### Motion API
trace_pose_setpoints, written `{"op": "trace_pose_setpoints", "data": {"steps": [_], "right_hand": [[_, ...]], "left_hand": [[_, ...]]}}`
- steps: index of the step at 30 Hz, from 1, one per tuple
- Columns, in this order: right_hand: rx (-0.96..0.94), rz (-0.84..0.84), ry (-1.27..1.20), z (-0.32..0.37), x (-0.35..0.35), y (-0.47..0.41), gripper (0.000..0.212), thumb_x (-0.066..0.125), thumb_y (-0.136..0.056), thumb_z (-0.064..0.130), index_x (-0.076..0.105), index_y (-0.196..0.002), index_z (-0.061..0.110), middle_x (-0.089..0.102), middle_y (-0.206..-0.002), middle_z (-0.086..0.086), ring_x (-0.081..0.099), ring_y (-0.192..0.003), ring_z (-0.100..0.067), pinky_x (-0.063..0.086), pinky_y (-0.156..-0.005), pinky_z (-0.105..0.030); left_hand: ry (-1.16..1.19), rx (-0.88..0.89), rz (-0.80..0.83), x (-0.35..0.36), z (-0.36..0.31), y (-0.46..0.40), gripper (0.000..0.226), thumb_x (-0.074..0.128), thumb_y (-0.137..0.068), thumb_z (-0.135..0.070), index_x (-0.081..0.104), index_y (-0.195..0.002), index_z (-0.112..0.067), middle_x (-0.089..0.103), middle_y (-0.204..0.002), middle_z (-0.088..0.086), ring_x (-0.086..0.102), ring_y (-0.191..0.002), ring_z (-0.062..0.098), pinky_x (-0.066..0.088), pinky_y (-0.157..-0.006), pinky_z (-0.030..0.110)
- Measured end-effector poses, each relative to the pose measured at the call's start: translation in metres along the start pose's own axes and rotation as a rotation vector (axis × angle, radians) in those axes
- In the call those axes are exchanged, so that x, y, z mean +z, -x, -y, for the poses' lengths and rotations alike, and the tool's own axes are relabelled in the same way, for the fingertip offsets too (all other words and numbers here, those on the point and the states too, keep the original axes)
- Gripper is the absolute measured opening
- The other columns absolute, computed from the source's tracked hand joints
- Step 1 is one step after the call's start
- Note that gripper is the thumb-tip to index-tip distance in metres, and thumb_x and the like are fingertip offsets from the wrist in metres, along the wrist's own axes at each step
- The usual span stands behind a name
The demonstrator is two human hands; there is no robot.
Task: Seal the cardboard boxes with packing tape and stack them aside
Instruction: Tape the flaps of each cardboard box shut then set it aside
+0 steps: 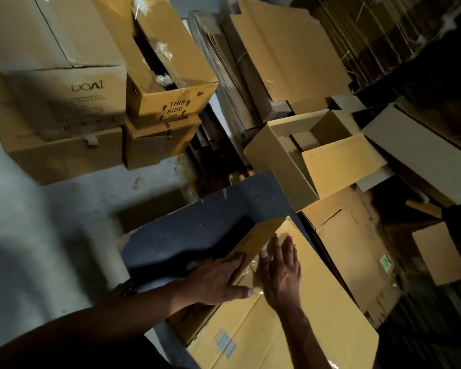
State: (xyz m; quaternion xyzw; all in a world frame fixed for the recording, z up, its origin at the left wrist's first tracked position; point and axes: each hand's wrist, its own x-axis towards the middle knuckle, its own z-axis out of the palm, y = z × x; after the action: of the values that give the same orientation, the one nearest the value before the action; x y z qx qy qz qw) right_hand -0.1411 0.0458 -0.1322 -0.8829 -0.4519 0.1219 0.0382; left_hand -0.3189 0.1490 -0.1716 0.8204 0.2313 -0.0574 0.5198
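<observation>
A yellow-brown cardboard box [290,323] lies on a dark table [197,230] in front of me. Clear packing tape [252,278] runs over the box's near-left edge. My left hand [218,278] lies flat against the box's left side and edge, fingers straight, thumb on the tape. My right hand [280,270] presses flat on the box's top face, fingers spread and straight, just right of the tape. No tape roll is visible.
An open empty box [298,155] stands beyond the table at the right. Stacked boxes, one marked "THIS SIDE UP" [171,102] and one grey [59,83], sit at the back left. Flattened cartons [357,251] cover the floor at right. Grey floor [37,222] lies left.
</observation>
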Motion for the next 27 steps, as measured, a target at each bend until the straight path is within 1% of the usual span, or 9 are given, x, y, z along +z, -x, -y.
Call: {"op": "trace_pose_setpoints", "data": {"steps": [3, 6, 10, 12, 14, 21, 23, 25, 27], "right_hand": [[0.013, 0.011, -0.1, -0.028, -0.012, 0.011, 0.068, 0.018, -0.103, 0.07, 0.035, -0.158, 0.034, 0.029, -0.168, -0.006, 0.02, -0.156, -0.029, 0.032, -0.118, -0.061], [0.155, -0.072, -0.152, -0.065, -0.03, 0.036, 0.067, 0.031, -0.1, 0.069, 0.052, -0.147, 0.027, 0.046, -0.157, -0.008, 0.038, -0.147, -0.034, 0.041, -0.111, -0.063], [0.322, -0.125, -0.222, -0.124, -0.051, 0.077, 0.046, 0.059, -0.1, 0.044, 0.059, -0.14, 0.022, 0.057, -0.142, -0.008, 0.056, -0.128, -0.031, 0.053, -0.099, -0.055], [0.391, -0.154, -0.269, -0.152, -0.061, 0.098, 0.045, 0.063, -0.098, 0.04, 0.059, -0.139, 0.022, 0.058, -0.142, -0.006, 0.06, -0.122, -0.026, 0.056, -0.097, -0.046], [0.499, -0.184, -0.294, -0.178, -0.074, 0.115, 0.049, 0.067, -0.098, 0.038, 0.057, -0.142, 0.02, 0.058, -0.142, -0.007, 0.061, -0.121, -0.027, 0.054, -0.095, -0.041], [0.649, -0.027, -0.403, -0.269, -0.074, 0.135, 0.097, 0.085, -0.07, 0.062, 0.04, -0.151, 0.034, 0.046, -0.146, -0.005, 0.05, -0.13, -0.03, 0.05, -0.104, -0.051], [0.643, -0.01, -0.462, -0.294, -0.07, 0.133, 0.116, 0.086, -0.06, 0.073, 0.031, -0.156, 0.038, 0.038, -0.154, -0.005, 0.041, -0.139, -0.033, 0.045, -0.11, -0.055], [0.635, 0.015, -0.505, -0.304, -0.075, 0.132, 0.131, 0.081, -0.049, 0.086, 0.026, -0.159, 0.04, 0.032, -0.16, -0.005, 0.034, -0.145, -0.037, 0.041, -0.114, -0.058], [0.631, 0.03, -0.49, -0.302, -0.079, 0.135, 0.128, 0.082, -0.054, 0.08, 0.026, -0.16, 0.035, 0.027, -0.164, -0.004, 0.03, -0.148, -0.039, 0.036, -0.116, -0.059]], "left_hand": [[-0.145, -0.012, 0.012, -0.013, -0.001, -0.02, 0.089, 0.041, -0.086, -0.088, 0.04, -0.151, -0.028, 0.058, -0.147, 0.0, 0.057, -0.131, 0.028, 0.048, -0.104, 0.046], [-0.283, 0.004, 0.008, -0.034, -0.017, -0.056, 0.073, 0.047, -0.092, -0.078, 0.055, -0.133, -0.018, 0.068, -0.128, 0.008, 0.064, -0.118, 0.032, 0.052, -0.093, 0.044], [-0.626, 0.105, -0.119, -0.069, -0.064, -0.106, 0.055, 0.054, -0.099, -0.062, 0.058, -0.135, -0.022, 0.072, -0.12, 0.004, 0.069, -0.108, 0.028, 0.055, -0.08, 0.04], [-0.766, 0.23, -0.232, -0.072, -0.098, -0.117, 0.045, 0.061, -0.099, -0.049, 0.057, -0.138, -0.027, 0.072, -0.123, -0.001, 0.069, -0.108, 0.022, 0.056, -0.084, 0.039], [-0.702, 0.366, -0.268, -0.06, -0.136, -0.114, 0.054, 0.063, -0.099, -0.045, 0.052, -0.148, -0.026, 0.066, -0.138, -0.001, 0.065, -0.119, 0.021, 0.054, -0.093, 0.037], [-0.707, 0.599, 0.092, 0.09, -0.172, -0.051, 0.084, 0.069, -0.08, -0.075, 0.053, -0.148, -0.028, 0.055, -0.15, -0.004, 0.05, -0.137, 0.018, 0.039, -0.115, 0.036], [-0.753, 0.539, 0.033, 0.128, -0.161, -0.03, 0.08, 0.055, -0.084, -0.081, 0.056, -0.146, -0.031, 0.047, -0.158, -0.003, 0.039, -0.147, 0.021, 0.026, -0.122, 0.045], [-0.739, 0.415, -0.173, 0.154, -0.15, -0.004, 0.074, 0.046, -0.085, -0.079, 0.056, -0.144, -0.036, 0.033, -0.167, 0.007, 0.023, -0.156, 0.031, 0.005, -0.123, 0.056], [-0.582, 0.203, -0.323, 0.166, -0.134, 0.024, 0.084, 0.045, -0.081, -0.083, 0.041, -0.154, -0.041, -0.001, -0.173, 0.013, -0.007, -0.159, 0.037, -0.013, -0.117, 0.064]]}}
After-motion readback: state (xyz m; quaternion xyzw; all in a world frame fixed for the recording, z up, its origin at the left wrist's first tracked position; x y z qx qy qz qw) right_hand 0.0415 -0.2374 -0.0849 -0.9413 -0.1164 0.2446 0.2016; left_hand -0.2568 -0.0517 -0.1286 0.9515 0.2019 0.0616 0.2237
